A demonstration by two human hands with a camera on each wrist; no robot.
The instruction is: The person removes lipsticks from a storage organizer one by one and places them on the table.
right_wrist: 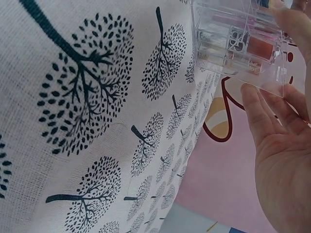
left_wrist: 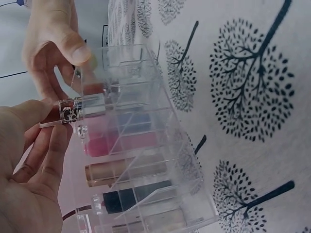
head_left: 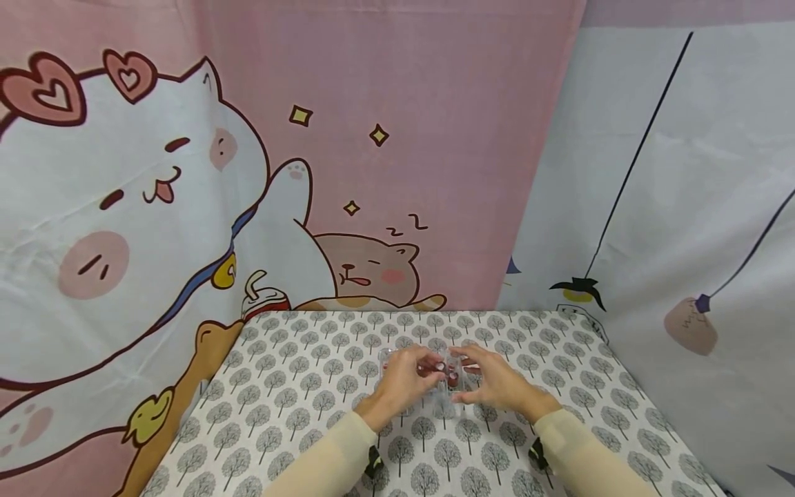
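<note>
A small, clear-and-silver cylindrical cosmetic tube with a dark band (left_wrist: pixel 72 112) is at the mouth of a transparent plastic compartmented organizer (left_wrist: pixel 127 53); how deep its lower end sits is unclear. The left hand (head_left: pixel 402 376) pinches its upper part, apparently keeping it in line with the slots. The right hand (head_left: pixel 495 379) grips the organizer's end, thumb opposite fingers, probably to steady it. Dividers separate a bright pink tube (left_wrist: pixel 130 144) and a brownish-gold tube (left_wrist: pixel 125 170). Beneath lies the desk's white tree-printed cloth (head_left: pixel 292 449).
</note>
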